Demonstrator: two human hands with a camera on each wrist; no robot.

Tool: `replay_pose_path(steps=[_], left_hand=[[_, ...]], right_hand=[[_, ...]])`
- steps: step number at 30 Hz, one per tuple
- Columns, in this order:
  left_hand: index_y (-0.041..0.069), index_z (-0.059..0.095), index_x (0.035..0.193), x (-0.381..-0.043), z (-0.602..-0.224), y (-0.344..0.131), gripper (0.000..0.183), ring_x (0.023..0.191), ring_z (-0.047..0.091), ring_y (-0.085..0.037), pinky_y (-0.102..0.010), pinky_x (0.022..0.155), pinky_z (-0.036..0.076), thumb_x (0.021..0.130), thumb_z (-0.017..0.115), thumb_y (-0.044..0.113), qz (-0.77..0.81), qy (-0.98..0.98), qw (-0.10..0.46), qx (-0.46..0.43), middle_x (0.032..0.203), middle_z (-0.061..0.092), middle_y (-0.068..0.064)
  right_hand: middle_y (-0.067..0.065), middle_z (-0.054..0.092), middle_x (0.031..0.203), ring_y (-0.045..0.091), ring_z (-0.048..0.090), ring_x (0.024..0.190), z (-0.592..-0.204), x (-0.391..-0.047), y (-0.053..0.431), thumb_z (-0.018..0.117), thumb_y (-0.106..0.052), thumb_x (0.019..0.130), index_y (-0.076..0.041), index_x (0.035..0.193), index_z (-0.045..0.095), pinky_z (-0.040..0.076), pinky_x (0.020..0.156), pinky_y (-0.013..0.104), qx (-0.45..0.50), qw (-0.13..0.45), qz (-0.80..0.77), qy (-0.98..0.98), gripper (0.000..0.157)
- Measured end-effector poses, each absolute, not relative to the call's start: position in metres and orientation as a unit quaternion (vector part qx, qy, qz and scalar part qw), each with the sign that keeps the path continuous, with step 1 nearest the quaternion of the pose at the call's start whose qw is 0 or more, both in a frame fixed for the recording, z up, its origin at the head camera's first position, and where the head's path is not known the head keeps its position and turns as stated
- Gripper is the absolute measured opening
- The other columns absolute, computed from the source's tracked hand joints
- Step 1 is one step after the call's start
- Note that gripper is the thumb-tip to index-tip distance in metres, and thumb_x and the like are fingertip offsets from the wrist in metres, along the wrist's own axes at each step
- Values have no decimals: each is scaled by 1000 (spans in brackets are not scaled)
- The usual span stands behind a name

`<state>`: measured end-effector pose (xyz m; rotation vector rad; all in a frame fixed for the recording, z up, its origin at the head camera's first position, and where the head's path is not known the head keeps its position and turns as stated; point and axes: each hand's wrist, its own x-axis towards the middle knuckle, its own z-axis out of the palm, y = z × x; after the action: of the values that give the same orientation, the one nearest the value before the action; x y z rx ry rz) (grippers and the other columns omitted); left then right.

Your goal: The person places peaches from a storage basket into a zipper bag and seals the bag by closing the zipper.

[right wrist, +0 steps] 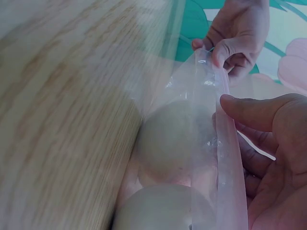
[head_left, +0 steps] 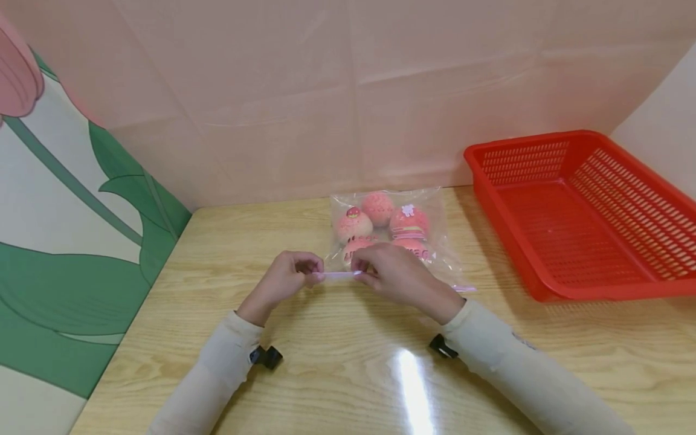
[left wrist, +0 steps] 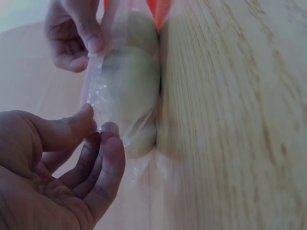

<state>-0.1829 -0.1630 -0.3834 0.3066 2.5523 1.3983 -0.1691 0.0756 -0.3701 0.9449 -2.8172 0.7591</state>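
A clear zip bag (head_left: 443, 257) lies on the table with several round pink-and-cream balls (head_left: 377, 208) inside, some bearing small decorations. My left hand (head_left: 284, 279) pinches the left end of the bag's pinkish zip strip (head_left: 339, 275) between thumb and fingertips. A short way to its right, my right hand (head_left: 399, 278) pinches the same strip, thumb on the near side. The wrist views show the opening edge raised off the table, with the balls (left wrist: 129, 81) resting behind the film. Part of the front balls is hidden by my right hand.
A red perforated plastic basket (head_left: 522, 241) stands to the right of the bag. A pinkish cloth (head_left: 272, 109) hangs behind the wooden table (head_left: 244, 235). On the left is a panel with green leaf and pink flower pictures (head_left: 65, 284).
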Motion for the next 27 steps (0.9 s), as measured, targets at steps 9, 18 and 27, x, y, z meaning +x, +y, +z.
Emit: replay_pose_path(steps=[9,18,27], left_hand=[[6,68,85,-184,-384,-164,8,71,58,-17,-42,68,57,87,70,-2,479,864,118,102,79,63,-6],[3,69,91,-185,-386,-166,6,73,58,-18,-39,68,57,89,67,-2,506,844,138,111,81,62,-6],[2,69,95,-186,-388,-165,8,73,57,-17,-38,68,56,90,66,-2,510,841,144,111,82,62,-5]], right_hand=[[-11,70,86,8,64,80,-370,-168,81,76,-17,88,-22,89,70,56,72,30,302,34,250,-919,8],[-10,71,85,8,65,79,-372,-167,86,76,-16,87,-22,89,70,55,70,30,303,43,252,-918,8],[-10,72,83,7,64,77,-373,-167,91,76,-17,87,-22,89,70,54,66,28,302,49,248,-919,9]])
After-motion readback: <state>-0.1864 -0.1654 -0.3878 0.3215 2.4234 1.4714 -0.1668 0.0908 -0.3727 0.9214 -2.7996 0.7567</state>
